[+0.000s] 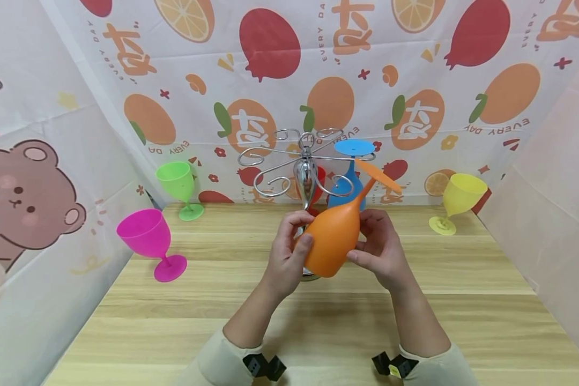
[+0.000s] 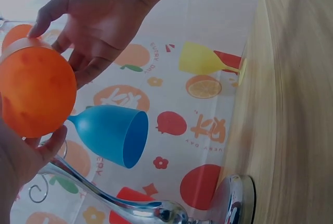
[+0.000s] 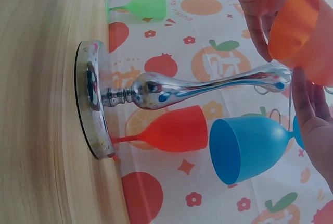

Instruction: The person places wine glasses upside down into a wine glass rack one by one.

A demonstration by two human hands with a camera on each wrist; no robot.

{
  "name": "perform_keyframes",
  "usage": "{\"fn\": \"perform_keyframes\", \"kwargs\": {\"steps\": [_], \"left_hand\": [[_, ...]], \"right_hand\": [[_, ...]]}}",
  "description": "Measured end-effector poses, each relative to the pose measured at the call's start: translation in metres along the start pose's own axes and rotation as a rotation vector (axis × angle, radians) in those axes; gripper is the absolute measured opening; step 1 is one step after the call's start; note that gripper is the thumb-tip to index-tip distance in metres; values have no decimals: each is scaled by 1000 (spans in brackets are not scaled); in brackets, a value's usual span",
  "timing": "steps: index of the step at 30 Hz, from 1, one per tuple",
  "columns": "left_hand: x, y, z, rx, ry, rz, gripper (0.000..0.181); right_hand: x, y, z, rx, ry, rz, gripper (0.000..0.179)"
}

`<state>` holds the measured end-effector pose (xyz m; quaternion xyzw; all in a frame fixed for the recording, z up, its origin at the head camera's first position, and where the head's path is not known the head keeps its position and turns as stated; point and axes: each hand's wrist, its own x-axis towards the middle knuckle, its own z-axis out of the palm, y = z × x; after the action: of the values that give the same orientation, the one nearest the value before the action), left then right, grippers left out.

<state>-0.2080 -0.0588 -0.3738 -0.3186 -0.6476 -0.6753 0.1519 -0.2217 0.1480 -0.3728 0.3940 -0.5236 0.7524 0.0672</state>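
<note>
An orange plastic goblet [image 1: 335, 233] is held upside down and tilted, its foot up to the right and its bowl opening downward. My left hand [image 1: 286, 254] grips the bowl from the left, thumb on the front. From the other side my right hand [image 1: 381, 249] holds the bowl, thumb near the rim and fingers partly hidden behind. Just behind the goblet stands a chrome rack [image 1: 306, 177] with curled wire arms, its base [image 3: 93, 99] on the table. A blue goblet [image 3: 255, 146] hangs upside down from the rack's right side.
A red goblet [image 3: 174, 130] stands upright behind the rack. Magenta [image 1: 147, 236] and green [image 1: 176, 182] goblets stand on the left of the wooden table [image 1: 212, 300], a yellow goblet [image 1: 463, 193] at the right. Printed cloth [image 1: 289, 96] hangs behind.
</note>
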Motion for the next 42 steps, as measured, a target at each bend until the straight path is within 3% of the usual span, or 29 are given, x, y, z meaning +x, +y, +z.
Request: {"fn": "perform_keyframes", "kwargs": {"steps": [6, 10, 17, 30, 42], "left_hand": [[2, 0, 1, 64, -82, -1, 61], [2, 0, 2, 107, -126, -33, 63], [2, -2, 2, 147, -145, -88, 62], [4, -12, 1, 172, -142, -166, 59], [5, -16, -1, 174, -116, -185, 67]], "right_hand": [[0, -2, -1, -14, 122, 28, 53], [0, -2, -2, -91, 193, 50, 48], [1, -1, -4, -179, 262, 72, 47], [2, 4, -8, -259, 281, 84, 51], [2, 5, -8, -310, 276, 95, 48]]}}
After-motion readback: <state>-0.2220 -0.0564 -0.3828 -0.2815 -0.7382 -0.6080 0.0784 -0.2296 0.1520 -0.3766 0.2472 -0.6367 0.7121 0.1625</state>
